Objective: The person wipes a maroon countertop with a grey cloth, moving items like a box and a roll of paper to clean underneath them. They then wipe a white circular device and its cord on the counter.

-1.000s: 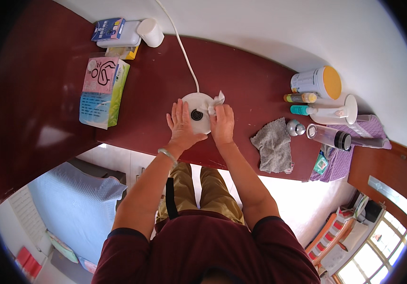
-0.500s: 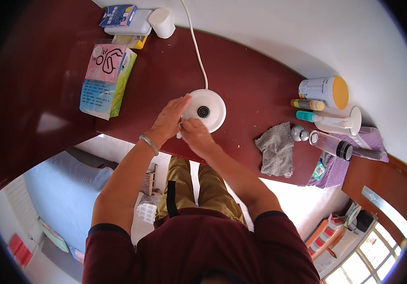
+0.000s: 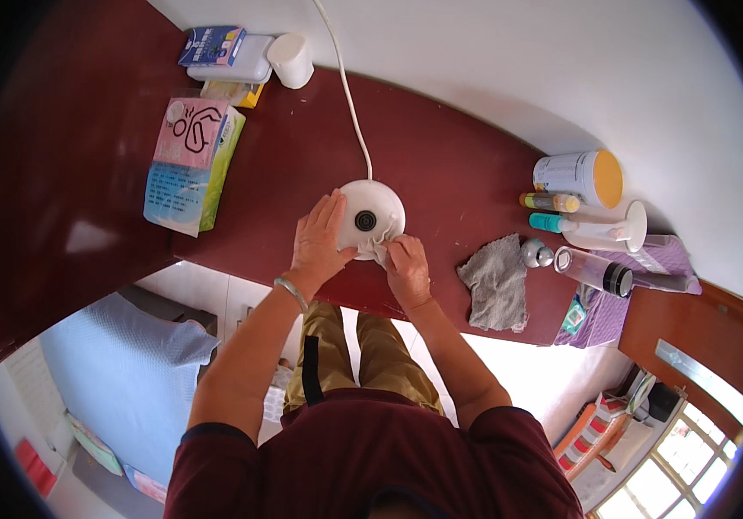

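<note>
The right fingers pinch a soft, light tissue; the left fingers, extended, touch the white base, probably rigid and slippery, best held by the rim beneath them.

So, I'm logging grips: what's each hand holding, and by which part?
Right hand: a white tissue, pinched by its right end. Left hand: laid against the round base, left side.

On the glossy dark-red surface we saw a round white plastic base, a rumpled grey cloth and a rectangular pink-blue-green packet.
</note>
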The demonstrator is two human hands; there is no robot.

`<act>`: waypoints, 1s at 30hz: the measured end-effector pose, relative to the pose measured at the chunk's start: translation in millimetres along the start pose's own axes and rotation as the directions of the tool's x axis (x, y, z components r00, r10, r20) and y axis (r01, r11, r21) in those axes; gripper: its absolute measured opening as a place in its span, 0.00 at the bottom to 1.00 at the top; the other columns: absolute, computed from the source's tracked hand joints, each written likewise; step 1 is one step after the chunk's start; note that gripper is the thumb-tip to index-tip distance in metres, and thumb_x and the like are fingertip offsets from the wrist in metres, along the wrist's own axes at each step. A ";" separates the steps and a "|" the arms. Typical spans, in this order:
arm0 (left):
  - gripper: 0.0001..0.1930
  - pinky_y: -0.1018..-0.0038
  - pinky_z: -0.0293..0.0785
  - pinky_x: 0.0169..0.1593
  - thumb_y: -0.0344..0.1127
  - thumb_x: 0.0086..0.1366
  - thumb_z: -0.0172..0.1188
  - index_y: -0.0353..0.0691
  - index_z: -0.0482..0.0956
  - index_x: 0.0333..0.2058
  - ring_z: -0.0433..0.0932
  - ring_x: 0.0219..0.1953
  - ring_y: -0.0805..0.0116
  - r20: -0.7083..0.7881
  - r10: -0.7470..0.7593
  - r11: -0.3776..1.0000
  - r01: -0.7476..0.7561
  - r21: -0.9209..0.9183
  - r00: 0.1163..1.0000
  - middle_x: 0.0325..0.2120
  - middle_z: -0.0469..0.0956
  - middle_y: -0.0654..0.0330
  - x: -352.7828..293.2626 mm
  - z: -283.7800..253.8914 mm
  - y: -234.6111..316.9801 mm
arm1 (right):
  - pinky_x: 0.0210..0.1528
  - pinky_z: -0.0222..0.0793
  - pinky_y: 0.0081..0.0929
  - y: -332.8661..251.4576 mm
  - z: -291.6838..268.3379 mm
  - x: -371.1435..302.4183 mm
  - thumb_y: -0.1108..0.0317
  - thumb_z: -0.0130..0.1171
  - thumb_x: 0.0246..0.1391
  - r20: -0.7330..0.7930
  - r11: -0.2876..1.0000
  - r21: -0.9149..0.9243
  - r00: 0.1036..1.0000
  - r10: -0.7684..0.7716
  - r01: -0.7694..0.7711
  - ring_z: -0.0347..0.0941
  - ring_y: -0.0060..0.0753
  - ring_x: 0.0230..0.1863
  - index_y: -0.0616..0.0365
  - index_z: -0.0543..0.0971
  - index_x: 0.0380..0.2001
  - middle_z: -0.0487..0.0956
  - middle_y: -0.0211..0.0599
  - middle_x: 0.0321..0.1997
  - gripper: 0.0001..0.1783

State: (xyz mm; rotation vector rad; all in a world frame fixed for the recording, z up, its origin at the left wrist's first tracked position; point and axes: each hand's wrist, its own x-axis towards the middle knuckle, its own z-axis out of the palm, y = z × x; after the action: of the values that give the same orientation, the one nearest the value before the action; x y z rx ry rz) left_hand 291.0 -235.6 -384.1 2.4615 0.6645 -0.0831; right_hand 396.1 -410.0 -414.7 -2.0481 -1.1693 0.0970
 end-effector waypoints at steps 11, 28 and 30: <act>0.55 0.59 0.53 0.67 0.38 0.44 0.75 0.41 0.51 0.68 0.53 0.70 0.58 -0.007 -0.056 0.997 0.056 -0.058 0.998 0.69 0.54 0.57 3.0 9.7 -0.1 | 0.43 0.68 0.40 28.7 37.4 109.8 0.80 0.62 0.40 0.001 0.990 0.122 0.997 0.078 -0.077 0.70 0.50 0.40 0.61 0.75 0.29 0.74 0.40 0.35 0.10; 0.56 0.60 0.54 0.66 0.38 0.45 0.75 0.42 0.49 0.69 0.53 0.70 0.58 0.013 -0.109 0.993 0.109 -0.043 0.994 0.69 0.54 0.56 0.5 12.5 1.2 | 0.39 0.67 0.41 12.2 25.2 48.6 0.83 0.60 0.40 -0.183 0.997 0.043 0.981 0.067 -0.060 0.70 0.49 0.36 0.60 0.76 0.30 0.73 0.40 0.34 0.11; 0.56 0.60 0.54 0.66 0.38 0.44 0.75 0.42 0.48 0.69 0.53 0.70 0.57 0.005 -0.103 0.994 0.103 -0.044 0.995 0.68 0.54 0.56 3.9 11.8 1.1 | 0.40 0.67 0.41 19.8 35.3 82.5 0.81 0.60 0.41 -0.140 1.000 0.024 0.990 -0.002 0.005 0.70 0.49 0.37 0.59 0.76 0.29 0.73 0.41 0.34 0.10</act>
State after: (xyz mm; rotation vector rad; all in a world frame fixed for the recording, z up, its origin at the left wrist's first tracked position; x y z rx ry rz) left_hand 295.9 -241.1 -394.0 2.3840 0.7838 -0.1114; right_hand 443.2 -332.4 -428.7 -1.9973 -1.0797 -0.0340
